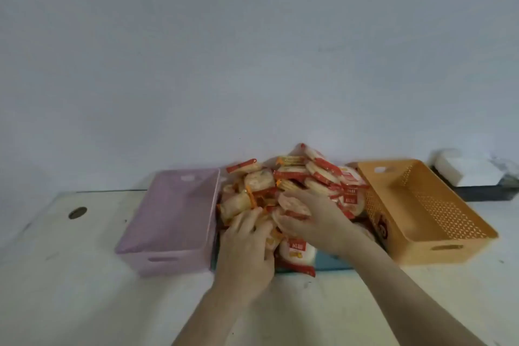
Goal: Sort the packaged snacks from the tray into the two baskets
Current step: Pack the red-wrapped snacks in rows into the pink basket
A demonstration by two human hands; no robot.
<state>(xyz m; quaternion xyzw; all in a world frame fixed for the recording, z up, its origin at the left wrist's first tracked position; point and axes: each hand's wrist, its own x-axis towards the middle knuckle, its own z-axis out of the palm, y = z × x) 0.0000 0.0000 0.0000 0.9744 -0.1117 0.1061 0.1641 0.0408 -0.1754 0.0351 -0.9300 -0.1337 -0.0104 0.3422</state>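
Note:
A heap of packaged snacks point(297, 177), round pale crackers in red and orange wrappers, fills a blue tray point(331, 262) at the table's middle. A pink basket point(168, 257) stands to its left and an orange basket point(438, 250) to its right, both with nothing inside. My left hand point(247, 250) rests on the near left of the heap with its fingers curled into the packets. My right hand point(311, 216) lies across the heap's front, its fingers around a round cracker packet point(292, 202). The blur hides how firm either grip is.
The white table point(70, 275) has a round cable hole point(77, 212) at the far left. A dark box with white items point(477, 177) sits at the far right behind the orange basket. A plain wall stands close behind the heap.

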